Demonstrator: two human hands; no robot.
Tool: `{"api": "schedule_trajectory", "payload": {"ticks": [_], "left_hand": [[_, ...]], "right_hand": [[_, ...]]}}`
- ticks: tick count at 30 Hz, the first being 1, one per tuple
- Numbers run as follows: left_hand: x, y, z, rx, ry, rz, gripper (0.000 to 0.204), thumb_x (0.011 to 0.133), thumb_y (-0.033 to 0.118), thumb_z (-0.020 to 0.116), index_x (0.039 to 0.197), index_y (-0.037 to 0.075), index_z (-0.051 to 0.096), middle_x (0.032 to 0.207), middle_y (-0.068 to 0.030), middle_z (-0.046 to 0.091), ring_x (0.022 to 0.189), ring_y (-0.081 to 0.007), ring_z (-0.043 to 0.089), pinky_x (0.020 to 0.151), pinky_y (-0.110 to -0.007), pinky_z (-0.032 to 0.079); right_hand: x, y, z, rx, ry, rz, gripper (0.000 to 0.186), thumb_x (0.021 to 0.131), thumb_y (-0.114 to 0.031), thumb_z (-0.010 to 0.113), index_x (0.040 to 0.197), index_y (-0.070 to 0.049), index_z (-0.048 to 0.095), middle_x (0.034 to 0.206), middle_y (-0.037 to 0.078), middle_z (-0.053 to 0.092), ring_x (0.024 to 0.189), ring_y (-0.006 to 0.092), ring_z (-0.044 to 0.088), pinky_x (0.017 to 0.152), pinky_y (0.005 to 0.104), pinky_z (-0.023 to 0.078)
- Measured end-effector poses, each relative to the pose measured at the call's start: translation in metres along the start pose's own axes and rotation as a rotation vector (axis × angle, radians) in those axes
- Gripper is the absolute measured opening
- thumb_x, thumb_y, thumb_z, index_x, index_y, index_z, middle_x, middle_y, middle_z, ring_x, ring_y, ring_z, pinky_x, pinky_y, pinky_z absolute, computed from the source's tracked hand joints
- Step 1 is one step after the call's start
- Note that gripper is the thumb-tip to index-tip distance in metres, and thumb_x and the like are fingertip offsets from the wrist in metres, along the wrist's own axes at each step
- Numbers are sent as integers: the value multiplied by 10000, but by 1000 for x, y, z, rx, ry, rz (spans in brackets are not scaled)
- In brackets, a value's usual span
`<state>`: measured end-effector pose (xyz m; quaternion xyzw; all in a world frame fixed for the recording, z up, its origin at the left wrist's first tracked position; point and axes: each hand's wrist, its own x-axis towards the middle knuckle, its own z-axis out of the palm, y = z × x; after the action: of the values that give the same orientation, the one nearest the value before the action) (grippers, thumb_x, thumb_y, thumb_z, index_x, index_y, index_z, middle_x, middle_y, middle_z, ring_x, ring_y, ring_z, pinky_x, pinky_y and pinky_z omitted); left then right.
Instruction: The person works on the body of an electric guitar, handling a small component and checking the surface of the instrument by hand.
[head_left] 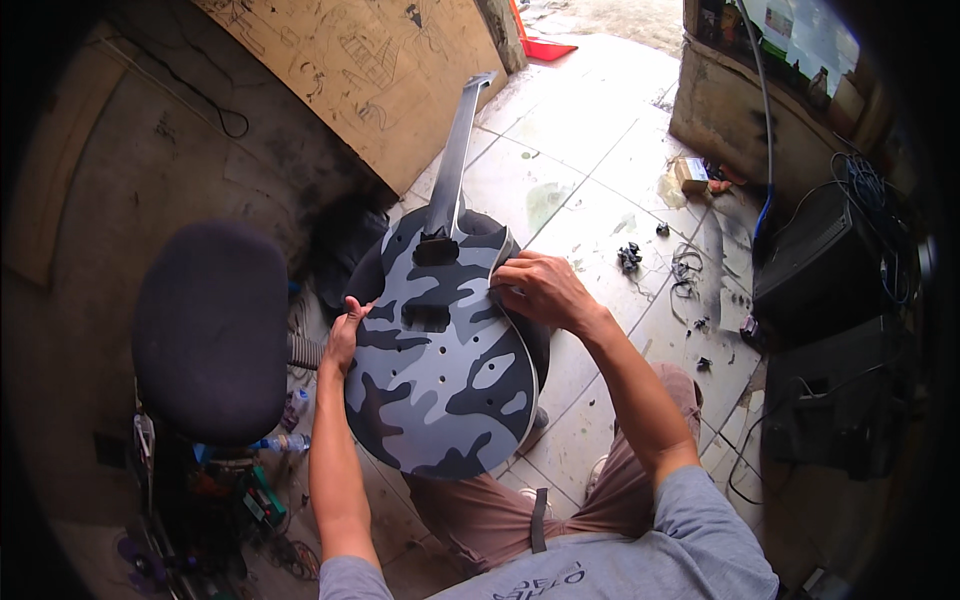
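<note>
Here, in the head view, a person is sitting with an electric guitar body (440,370) painted in grey and black camouflage resting on their lap, its dark neck (455,150) pointing away toward a leaning cardboard sheet (370,70). The left hand (343,335) is gripping the guitar body's left edge at the waist, thumb on the painted face and fingers curled behind it. The right hand (540,290) is lying on the upper right edge of the guitar body, near the cutaway, fingers bent and pressing something pale against the rim; what it is pinching is too small to tell. To the left of the guitar body a round black stool seat (210,330) is standing, touching nothing of the guitar. To the right of the guitar body, small dark parts (630,258) and wires are lying on the tiled floor (570,150), and farther right a black amplifier box (820,270) is sitting.
</note>
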<state>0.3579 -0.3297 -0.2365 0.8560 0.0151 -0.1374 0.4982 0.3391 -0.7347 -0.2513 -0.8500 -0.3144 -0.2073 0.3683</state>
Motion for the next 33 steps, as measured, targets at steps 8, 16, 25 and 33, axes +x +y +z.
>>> {"api": "schedule_trajectory", "payload": {"ticks": [8, 16, 25, 33], "left_hand": [[-8, 13, 5, -5, -18, 5, 1118, 945, 887, 320, 1459, -73, 574, 1436, -203, 636, 1338, -251, 581, 1131, -319, 425], [-8, 9, 3, -25, -29, -8, 1113, 943, 883, 332, 1455, -73, 579, 1489, -193, 600, 1366, -256, 560, 1161, -327, 395], [1, -1, -2, -34, -57, -4, 1122, 944, 886, 309, 1445, -80, 583, 1552, -204, 548, 1418, -281, 521, 1180, -338, 369], [-4, 3, -1, -70, -55, -8, 1090, 946, 882, 334, 1427, -54, 618, 1457, -167, 622, 1337, -238, 577, 1160, -324, 404]], "right_hand": [[-24, -14, -19, -3, -102, -39, 87, 910, -168, 767, 987, -131, 750, 869, 13, 718, 837, 218, 664, 693, 379, 564], [-18, -17, -26, 11, -120, -5, 71, 917, -174, 757, 962, -122, 741, 863, 26, 725, 822, 237, 664, 675, 394, 558], [-12, -15, -24, -65, -177, -52, 69, 934, -169, 741, 947, -106, 717, 812, 33, 684, 808, 239, 653, 652, 383, 554], [-46, -41, -45, -41, -191, -57, 42, 916, -133, 742, 954, -121, 729, 836, 10, 716, 837, 200, 676, 667, 371, 573]]}}
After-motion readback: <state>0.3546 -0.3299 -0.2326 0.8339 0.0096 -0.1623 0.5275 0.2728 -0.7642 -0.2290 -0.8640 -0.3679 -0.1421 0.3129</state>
